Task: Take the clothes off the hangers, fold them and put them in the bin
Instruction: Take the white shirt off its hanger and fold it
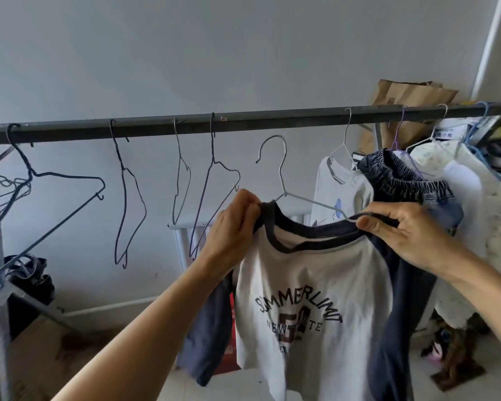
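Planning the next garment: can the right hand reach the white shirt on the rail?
Probably yes, once freed: right hand pinches the raglan shirt collar; the white shirt hangs unblocked behind it.

Between your fingers [408, 218] you have one T-shirt [310, 273] on one silver hanger [284, 169]; left of them, four bare hangers [128, 198] and an uncountable tangle [3, 183]; right, four loaded hangers [344, 140].

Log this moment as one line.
step: unhanging | left hand: pinches T-shirt collar | right hand: pinches collar | hanger: off rail, partly in collar | bin: not in view
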`<state>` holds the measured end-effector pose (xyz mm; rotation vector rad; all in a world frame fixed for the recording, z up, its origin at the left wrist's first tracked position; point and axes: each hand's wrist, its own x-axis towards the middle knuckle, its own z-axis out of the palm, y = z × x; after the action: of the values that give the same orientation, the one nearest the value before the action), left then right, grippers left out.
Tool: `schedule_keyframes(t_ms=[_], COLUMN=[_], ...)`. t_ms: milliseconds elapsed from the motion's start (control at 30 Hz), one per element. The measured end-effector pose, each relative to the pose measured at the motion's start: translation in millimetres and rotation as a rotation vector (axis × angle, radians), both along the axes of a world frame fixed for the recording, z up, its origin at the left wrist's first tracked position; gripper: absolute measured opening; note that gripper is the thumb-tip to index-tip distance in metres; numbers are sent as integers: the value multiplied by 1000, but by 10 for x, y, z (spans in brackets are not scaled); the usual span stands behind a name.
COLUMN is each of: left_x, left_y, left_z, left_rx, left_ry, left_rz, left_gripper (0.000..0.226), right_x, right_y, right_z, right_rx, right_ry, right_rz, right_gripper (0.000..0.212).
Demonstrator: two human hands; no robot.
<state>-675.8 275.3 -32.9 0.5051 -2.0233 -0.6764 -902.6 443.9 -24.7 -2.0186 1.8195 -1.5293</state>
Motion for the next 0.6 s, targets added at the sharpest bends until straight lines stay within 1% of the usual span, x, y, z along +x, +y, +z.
schedule_keyframes(t_ms=[33,67,167,233,300,400,467,500,533,600], left_x=[35,72,156,242,325,360,347,338,329,300], left_y=[-4,-1,1,-52,-102,-109,-92,-86,-72,-36], left_z=[-42,-75,-127,-140,-141,-153,-170,-186,-203,-248], left_rx=[-46,-49,-35,-30,6,71,98,100,98,95], left_ry=[-42,-46,22,65,111,153,157,155,149,123], left_rz=[53,77,147,205,238,273,263,247,229,200], left_gripper=[14,14,14,14,14,13,14,14,15,18], right_x=[24,53,74,33,-8,14,67,87,117,161], right_y=[-16,-36,-83,-86,-99,-151,-185,-196,-206,-224], right_z=[-26,-52,-101,-117,-164,-302,-373,-393,-391,-343], right_rx=[-19,-36,-98,-134,-153,-150,-119,-103,-89,-54], right_ry=[-27,-39,-26,-21,-12,-45,-92,-164,-278,-467], right_rz=[2,-4,-67,-113,-149,-206,-226,-215,-176,-59], right_gripper=[22,26,65,77,79,65,60,60,61,71])
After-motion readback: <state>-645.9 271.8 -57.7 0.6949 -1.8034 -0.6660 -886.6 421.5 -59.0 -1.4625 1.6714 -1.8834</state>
